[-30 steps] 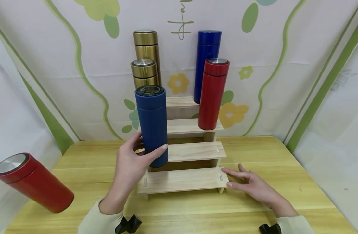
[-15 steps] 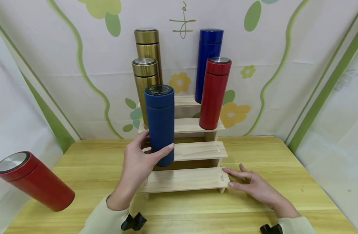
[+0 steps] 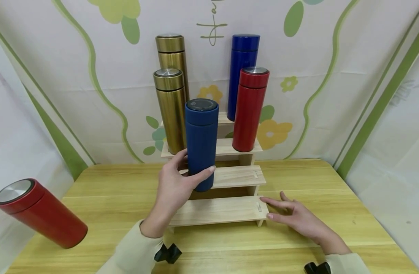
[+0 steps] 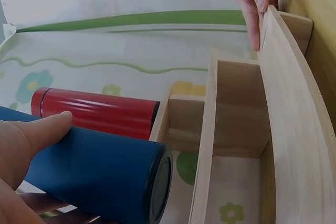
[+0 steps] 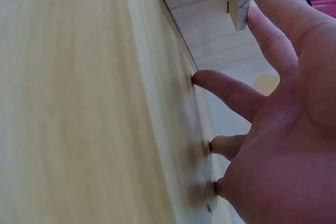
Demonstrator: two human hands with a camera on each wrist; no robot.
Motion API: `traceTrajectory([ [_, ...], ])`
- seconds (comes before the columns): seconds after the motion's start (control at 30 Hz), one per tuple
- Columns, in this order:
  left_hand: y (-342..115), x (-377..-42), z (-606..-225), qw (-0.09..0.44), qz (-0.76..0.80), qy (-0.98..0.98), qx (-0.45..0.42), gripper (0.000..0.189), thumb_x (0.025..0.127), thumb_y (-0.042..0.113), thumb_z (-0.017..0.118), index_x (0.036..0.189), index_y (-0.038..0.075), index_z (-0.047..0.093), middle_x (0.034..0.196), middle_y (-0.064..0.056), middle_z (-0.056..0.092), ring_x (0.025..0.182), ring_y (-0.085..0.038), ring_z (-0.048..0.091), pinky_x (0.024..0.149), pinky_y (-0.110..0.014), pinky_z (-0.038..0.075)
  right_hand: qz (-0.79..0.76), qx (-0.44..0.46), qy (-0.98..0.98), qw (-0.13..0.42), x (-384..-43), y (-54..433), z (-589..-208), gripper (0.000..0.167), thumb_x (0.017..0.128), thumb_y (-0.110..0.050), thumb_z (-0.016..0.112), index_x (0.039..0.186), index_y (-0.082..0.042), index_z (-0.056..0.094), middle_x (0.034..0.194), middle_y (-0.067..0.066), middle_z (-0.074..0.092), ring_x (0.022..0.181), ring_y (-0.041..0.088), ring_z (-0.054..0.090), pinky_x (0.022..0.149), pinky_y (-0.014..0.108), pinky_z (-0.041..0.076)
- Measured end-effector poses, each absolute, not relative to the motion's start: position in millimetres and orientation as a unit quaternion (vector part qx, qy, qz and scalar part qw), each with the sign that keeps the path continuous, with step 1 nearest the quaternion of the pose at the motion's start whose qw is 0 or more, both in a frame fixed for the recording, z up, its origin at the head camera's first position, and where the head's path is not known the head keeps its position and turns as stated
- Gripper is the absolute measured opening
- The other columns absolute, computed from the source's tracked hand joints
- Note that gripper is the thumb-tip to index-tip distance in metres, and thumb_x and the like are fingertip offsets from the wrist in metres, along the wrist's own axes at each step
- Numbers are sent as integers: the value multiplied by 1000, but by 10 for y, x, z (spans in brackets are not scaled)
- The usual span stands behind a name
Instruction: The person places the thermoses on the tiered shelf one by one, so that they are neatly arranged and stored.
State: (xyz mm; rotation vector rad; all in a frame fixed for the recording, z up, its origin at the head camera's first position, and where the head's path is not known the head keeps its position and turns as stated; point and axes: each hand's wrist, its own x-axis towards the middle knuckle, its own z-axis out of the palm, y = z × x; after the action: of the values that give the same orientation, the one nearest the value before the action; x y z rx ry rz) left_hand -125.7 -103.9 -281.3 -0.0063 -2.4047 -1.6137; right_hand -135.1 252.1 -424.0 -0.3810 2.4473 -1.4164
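Observation:
My left hand grips a dark blue thermos flask low on its body, thumb in front and fingers behind. The flask is nearly upright, held off the boards in front of a stepped wooden rack; its bare base shows in the left wrist view. At the rack's front right corner, my right hand touches the lowest board's end with thumb and index finger. In the right wrist view its other fingers rest on the table.
Gold flasks stand at the left of the rack's upper two steps. A red flask and a glossy blue flask stand at the right. Another red flask leans at the table's left. A printed cloth hangs behind.
My left hand has carried the dark blue flask to the right and slightly up, uncovering more of the front gold flask. The right hand stays at the rack's corner.

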Motion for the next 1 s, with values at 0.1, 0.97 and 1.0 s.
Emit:
traceTrajectory([
  [0.1,-988,-1278,-2819,120,-553,-824,-4,74,80,45,92,144,25,61,134,-4,69,123,-27,66,97,-54,60,-492,-133,848,145,-1352,2526,-4240,47,99,-35,73,145,-37,63,160,7,50,160,51,-5,117,80,-14],
  [0.97,-368,-1430,-2934,104,-600,-789,-78,70,82,37,92,143,25,61,128,0,71,116,-20,69,97,-45,60,-496,-131,842,164,-1368,2547,-4235,47,101,-36,71,146,-39,61,164,11,44,160,51,-9,115,82,-14],
  [1.0,-353,-1439,-2941,104,-601,-789,-77,70,82,37,92,143,24,61,128,0,71,116,-20,69,97,-45,60,-497,-132,842,164,-1368,2545,-4234,47,101,-36,71,147,-39,61,164,11,45,160,51,-9,115,82,-14],
])
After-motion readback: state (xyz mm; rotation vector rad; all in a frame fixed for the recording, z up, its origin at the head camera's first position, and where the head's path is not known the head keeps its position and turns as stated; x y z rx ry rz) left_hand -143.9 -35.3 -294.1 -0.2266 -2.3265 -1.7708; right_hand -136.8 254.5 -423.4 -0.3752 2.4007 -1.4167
